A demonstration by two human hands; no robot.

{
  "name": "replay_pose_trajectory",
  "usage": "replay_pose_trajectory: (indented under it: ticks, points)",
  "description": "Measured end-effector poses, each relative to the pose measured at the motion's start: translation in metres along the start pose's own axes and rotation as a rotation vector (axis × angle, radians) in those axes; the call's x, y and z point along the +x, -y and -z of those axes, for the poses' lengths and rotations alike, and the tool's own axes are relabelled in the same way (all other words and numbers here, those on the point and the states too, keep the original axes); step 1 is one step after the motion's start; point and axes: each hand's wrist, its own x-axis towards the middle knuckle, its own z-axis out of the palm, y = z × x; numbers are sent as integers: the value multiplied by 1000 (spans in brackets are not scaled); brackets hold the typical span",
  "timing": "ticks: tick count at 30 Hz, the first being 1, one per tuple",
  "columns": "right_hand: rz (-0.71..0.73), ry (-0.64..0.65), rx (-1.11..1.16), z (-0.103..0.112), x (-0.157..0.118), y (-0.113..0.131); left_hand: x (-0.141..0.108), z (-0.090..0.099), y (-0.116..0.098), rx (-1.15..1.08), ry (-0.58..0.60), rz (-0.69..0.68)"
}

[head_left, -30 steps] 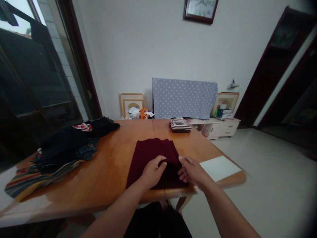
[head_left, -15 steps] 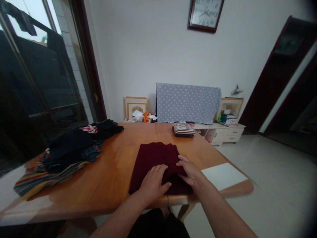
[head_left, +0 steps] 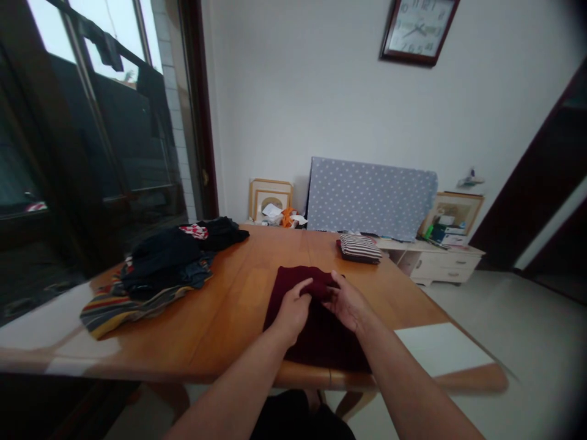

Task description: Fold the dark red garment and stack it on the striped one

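Observation:
A dark red garment (head_left: pixel 321 342), partly folded, lies flat on the wooden table (head_left: pixel 238 287) close to its front edge. My left hand (head_left: pixel 296 308) grips a raised, bunched fold of it, thumb on top. On the other side of that fold, my right hand (head_left: pixel 346 300) is curled around the cloth, with its fingertips partly hidden in it. Both hands face each other over the far half of the garment.
To the left lies a heap of dark clothes (head_left: pixel 156 260) with a striped cloth (head_left: pixel 132 315) beneath. A folded striped stack (head_left: pixel 360 247) sits at the back right. A white sheet (head_left: pixel 444 347) lies at the right edge. Behind stands a cabinet (head_left: pixel 438 266).
Both hands have moved away from me across the garment, now lifting a bunched fold between them. The view has turned left, so the room appears shifted right.

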Motion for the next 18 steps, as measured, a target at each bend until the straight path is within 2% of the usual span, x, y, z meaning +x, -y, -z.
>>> replay_pose_trajectory:
  ticks: [2,4,7,9,11,13,18]
  points:
    - [-10,22,-2,-6,5,-1,8,22,-7,-292,-151,104]
    - [13,8,-12,-10,11,-5,13,55,-13,-525,-324,145]
    - [28,-46,-48,-13,21,-17,13,114,-16,-697,-617,102]
    - [9,-85,-82,-13,28,-27,6,151,-12,-738,-767,112]
    - [-23,-102,-120,-14,35,-37,-3,179,-5,-739,-849,131]
    - [-43,-99,-165,-17,40,-45,-11,197,2,-732,-881,155]
    - [-8,-70,-271,-39,46,-53,-17,222,0,-743,-920,164]
